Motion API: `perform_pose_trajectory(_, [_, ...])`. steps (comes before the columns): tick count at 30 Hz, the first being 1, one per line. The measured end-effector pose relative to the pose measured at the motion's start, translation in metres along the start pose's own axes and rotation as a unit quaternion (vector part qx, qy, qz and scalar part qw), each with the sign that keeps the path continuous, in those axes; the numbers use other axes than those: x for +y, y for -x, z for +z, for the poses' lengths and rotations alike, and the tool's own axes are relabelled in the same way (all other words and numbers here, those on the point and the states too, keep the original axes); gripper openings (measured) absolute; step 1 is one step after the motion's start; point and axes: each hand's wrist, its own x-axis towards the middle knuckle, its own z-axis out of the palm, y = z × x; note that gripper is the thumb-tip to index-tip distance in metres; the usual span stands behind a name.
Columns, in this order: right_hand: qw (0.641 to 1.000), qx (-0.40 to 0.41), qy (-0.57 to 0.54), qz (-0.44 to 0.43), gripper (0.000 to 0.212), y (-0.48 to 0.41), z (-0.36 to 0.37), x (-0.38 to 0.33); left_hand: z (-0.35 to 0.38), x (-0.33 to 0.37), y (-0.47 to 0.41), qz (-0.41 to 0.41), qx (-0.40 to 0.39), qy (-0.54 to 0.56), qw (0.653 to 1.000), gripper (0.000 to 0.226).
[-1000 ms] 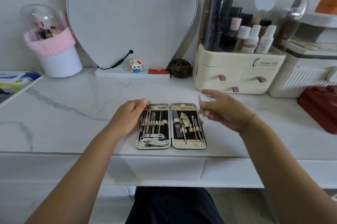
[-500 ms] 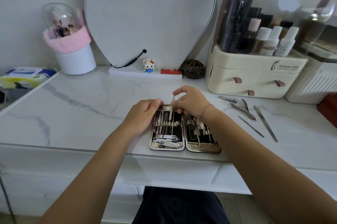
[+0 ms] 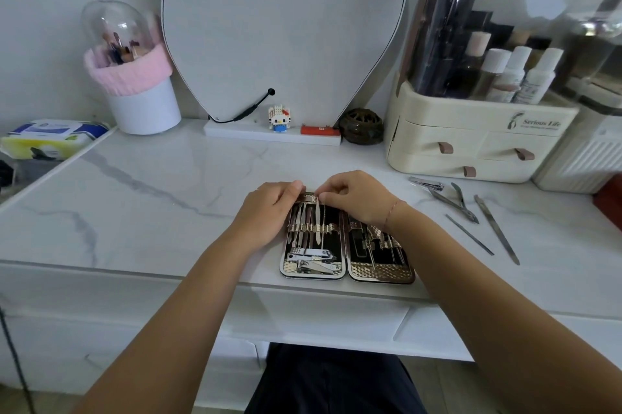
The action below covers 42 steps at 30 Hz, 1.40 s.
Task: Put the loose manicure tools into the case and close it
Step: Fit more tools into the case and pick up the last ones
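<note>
A person's hands worked at an open manicure case [image 3: 380, 274] lying flat at the near edge of a white marble-look tabletop [image 3: 151, 198], its two halves spread side by side. The left hand [image 3: 269, 211] lay on the case's left side, its grip curled over the far left corner and holding the case down. The right hand [image 3: 356, 199], a thin bracelet at its wrist, reached across the right half. Its grip was closed in a pinch on the far end of a slim steel tool [image 3: 317, 221]. That tool lay lengthwise in the left half, among other tools and across the gold strap that ran from side to side. Two clippers sat at the near end of the same half.

Four loose tools lay on the tabletop to the right of the case, well apart from it: a nail clipper [image 3: 426, 184] farthest back, a cuticle nipper [image 3: 459, 203] touching it on the near side, a thin probe [image 3: 469, 234] and a nail file [image 3: 497, 230].

Along the far wall stood a curved mirror [image 3: 282, 26] with a small toy figure [image 3: 279, 119] on its base. A dark round ornament [image 3: 361, 125] sat just beside the base. To the right stood a cream cosmetics organiser [image 3: 471, 137] with drawers and a clear lid. At far left was a white brush holder [image 3: 141, 100] with a pink band, and a pack of wipes [image 3: 50, 139] lay on a lower surface.
</note>
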Motion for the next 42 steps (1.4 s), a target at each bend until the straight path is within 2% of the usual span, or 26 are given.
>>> perform_pose_trajectory(8, [0.999, 0.008, 0.034, -0.028, 0.026, 0.012, -0.001, -0.002, 0.000, 0.001, 0.001, -0.004, -0.001, 0.003, 1.000, 0.047])
perform_pose_trajectory(12, [0.993, 0.114, -0.015, -0.006, 0.016, 0.037, -0.021, 0.016, -0.001, 0.001, 0.002, -0.004, -0.010, 0.005, 1.000, 0.048])
perform_pose_trajectory(15, [0.979, 0.196, 0.025, 0.050, 0.004, 0.072, -0.054, 0.051, -0.001, 0.002, 0.002, 0.000, -0.010, 0.009, 1.000, 0.046])
perform_pose_trajectory(18, [0.962, 0.223, 0.071, 0.143, 0.009, 0.106, -0.080, 0.085, -0.001, 0.003, 0.002, 0.000, -0.015, 0.015, 1.000, 0.046])
perform_pose_trajectory(22, [0.958, 0.185, 0.091, 0.199, 0.013, 0.122, -0.089, 0.103, -0.002, 0.005, 0.004, -0.003, -0.011, 0.012, 1.000, 0.047])
perform_pose_trajectory(26, [0.967, 0.146, 0.099, 0.186, 0.008, 0.117, -0.091, 0.101, -0.003, 0.009, 0.008, -0.002, -0.010, 0.015, 1.000, 0.045])
perform_pose_trajectory(34, [0.972, 0.003, 0.183, 0.149, 0.012, 0.106, -0.097, 0.090, -0.003, 0.010, 0.008, -0.009, -0.015, 0.017, 1.000, 0.046])
perform_pose_trajectory(39, [0.971, -0.021, 0.190, 0.146, 0.023, 0.107, -0.095, 0.087, -0.003, 0.011, 0.008, -0.010, -0.017, 0.021, 1.000, 0.046])
perform_pose_trajectory(42, [0.969, -0.030, 0.200, 0.142, 0.018, 0.109, -0.094, 0.084, -0.004, 0.011, 0.008, -0.010, -0.018, 0.021, 1.000, 0.046])
